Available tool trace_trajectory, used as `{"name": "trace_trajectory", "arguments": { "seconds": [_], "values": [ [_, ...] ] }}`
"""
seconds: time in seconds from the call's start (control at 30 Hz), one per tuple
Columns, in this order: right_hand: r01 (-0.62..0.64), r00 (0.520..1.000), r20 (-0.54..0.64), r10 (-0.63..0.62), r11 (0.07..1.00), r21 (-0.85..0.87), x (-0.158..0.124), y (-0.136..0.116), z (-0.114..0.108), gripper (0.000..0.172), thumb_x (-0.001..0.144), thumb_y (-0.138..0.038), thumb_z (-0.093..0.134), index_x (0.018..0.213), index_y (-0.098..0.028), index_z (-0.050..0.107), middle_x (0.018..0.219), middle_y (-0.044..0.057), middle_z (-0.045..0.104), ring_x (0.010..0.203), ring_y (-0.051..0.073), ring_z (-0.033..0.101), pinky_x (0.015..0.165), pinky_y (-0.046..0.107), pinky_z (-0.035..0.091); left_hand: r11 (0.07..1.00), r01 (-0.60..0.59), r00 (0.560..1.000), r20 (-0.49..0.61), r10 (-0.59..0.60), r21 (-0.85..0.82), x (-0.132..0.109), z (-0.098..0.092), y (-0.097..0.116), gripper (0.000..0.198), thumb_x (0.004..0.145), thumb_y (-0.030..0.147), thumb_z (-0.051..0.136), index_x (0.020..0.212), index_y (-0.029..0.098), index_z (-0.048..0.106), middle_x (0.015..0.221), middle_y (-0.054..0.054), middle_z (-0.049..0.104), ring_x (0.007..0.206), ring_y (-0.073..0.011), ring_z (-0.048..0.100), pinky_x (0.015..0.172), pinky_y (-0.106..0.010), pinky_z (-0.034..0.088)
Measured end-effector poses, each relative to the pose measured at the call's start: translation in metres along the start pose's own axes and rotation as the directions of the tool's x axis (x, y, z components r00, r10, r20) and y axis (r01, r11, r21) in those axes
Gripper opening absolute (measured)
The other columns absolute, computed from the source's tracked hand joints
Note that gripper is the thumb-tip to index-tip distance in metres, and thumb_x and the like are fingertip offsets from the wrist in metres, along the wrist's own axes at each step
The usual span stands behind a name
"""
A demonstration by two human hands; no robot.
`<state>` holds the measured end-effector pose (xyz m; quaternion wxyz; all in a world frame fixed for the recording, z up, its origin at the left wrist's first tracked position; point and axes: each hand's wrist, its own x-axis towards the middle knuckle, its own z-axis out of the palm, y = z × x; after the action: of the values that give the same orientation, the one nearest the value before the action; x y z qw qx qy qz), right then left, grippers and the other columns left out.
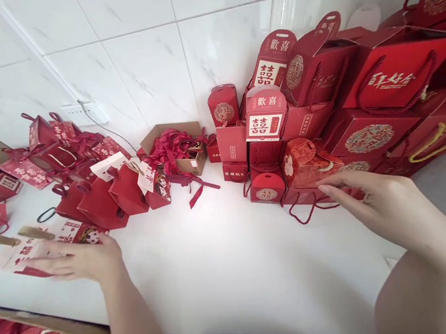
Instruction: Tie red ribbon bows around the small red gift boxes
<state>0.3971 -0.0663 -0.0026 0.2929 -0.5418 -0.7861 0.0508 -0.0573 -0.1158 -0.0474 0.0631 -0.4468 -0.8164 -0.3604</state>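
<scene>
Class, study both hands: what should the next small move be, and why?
Probably close the right hand on the patterned red box: its open fingers are nearly at it, while the left hand lies flat on a folded bag.

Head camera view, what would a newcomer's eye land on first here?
The pile of red gift boxes and bags stacked against the tiled wall on the right stands out first, with the right hand reaching to its foot. In the middle, an open cardboard box spills red ribbons onto the white table, and the left hand lies flat on a folded red-and-white bag at the left.
</scene>
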Motion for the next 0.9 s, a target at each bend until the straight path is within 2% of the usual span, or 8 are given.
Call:
{"name": "trace_trajectory", "arguments": {
  "seconds": [0.17,0.3,0.37,0.47,0.57,0.67,0.8,0.9],
  "values": [
    [-0.032,0.998,0.061,0.031,0.999,0.014,0.002,0.002,-0.001,0.025,0.093,-0.047,0.051,0.098,-0.028,0.066,0.096,-0.003,0.072,0.072,0.015,0.066,0.066,0.026,0.047,0.97,-0.243,0.969,0.046,0.244,-0.03,0.016,0.068,0.014,0.046,0.084,0.041,0.055,0.124,0.017,0.054,0.135,-0.013,0.055,0.129,-0.0313,0.048,0.108,-0.046,0.041],
    [-0.099,0.991,0.09,0.099,0.995,-0.003,0.001,0.004,-0.005,0.025,0.092,-0.048,0.051,0.097,-0.029,0.067,0.095,-0.003,0.073,0.068,0.015,0.065,0.065,0.027,0.047,0.883,-0.468,0.873,0.138,0.467,-0.029,0.01,0.137,0.025,0.045,0.09,0.036,0.049,0.13,0.014,0.053,0.147,-0.014,0.044,0.135,-0.0284,0.041,0.114,-0.042,0.034],
    [-0.134,0.988,0.07,0.135,0.991,-0.008,0.0,0.007,-0.009,0.025,0.091,-0.048,0.052,0.097,-0.029,0.066,0.096,-0.003,0.073,0.068,0.016,0.065,0.065,0.027,0.047,0.865,-0.502,0.85,0.197,0.489,0.016,0.002,0.167,0.029,0.05,0.091,0.035,0.048,0.138,0.016,0.046,0.15,-0.014,0.04,0.135,-0.0295,0.041,0.115,-0.047,0.029],
    [-0.223,0.974,0.04,0.225,0.974,-0.047,0.0,0.012,-0.017,0.022,0.091,-0.045,0.052,0.099,-0.029,0.066,0.096,-0.003,0.073,0.065,0.016,0.065,0.067,0.028,0.047,0.89,-0.455,0.856,0.295,0.424,0.041,-0.002,0.195,0.029,0.055,0.088,0.042,0.053,0.135,0.012,0.05,0.146,-0.018,0.045,0.134,-0.0335,0.042,0.11,-0.049,0.035],
    [-0.313,0.947,0.044,0.318,0.944,-0.102,0.001,0.017,-0.022,0.02,0.089,-0.043,0.054,0.098,-0.03,0.065,0.088,-0.004,0.074,0.063,0.016,0.066,0.068,0.029,0.046,0.91,-0.414,0.87,0.308,0.385,0.031,0.001,0.202,0.021,0.044,0.09,0.039,0.051,0.121,0.01,0.062,0.133,-0.019,0.058,0.125,-0.0312,0.052,0.106,-0.043,0.042],
    [-0.346,0.934,0.052,0.354,0.931,-0.118,0.002,0.021,-0.023,0.02,0.088,-0.043,0.054,0.098,-0.031,0.065,0.079,-0.005,0.073,0.063,0.018,0.067,0.067,0.03,0.045,0.907,-0.421,0.863,0.312,0.398,0.005,0.004,0.196,0.015,0.03,0.092,0.029,0.046,0.106,0.015,0.069,0.119,-0.013,0.067,0.111,-0.0255,0.062,0.1,-0.037,0.046],
    [-0.306,0.949,0.037,0.313,0.943,-0.128,0.002,0.024,-0.017,0.019,0.086,-0.044,0.053,0.095,-0.032,0.064,0.08,-0.006,0.073,0.062,0.018,0.066,0.065,0.03,0.045,0.899,-0.437,0.842,0.334,0.424,-0.037,0.003,0.187,0.013,0.024,0.091,0.027,0.046,0.097,0.019,0.069,0.102,-0.008,0.072,0.093,-0.0215,0.067,0.088,-0.032,0.051],
    [-0.248,0.966,0.043,0.254,0.961,-0.12,0.003,0.021,-0.013,0.019,0.086,-0.045,0.052,0.092,-0.032,0.064,0.084,-0.006,0.073,0.061,0.018,0.066,0.064,0.03,0.045,0.891,-0.448,0.826,0.347,0.444,-0.073,0.001,0.182,0.012,0.022,0.089,0.032,0.05,0.094,0.021,0.068,0.104,-0.006,0.072,0.095,-0.02,0.066,0.089,-0.03,0.051]
  ]
}}
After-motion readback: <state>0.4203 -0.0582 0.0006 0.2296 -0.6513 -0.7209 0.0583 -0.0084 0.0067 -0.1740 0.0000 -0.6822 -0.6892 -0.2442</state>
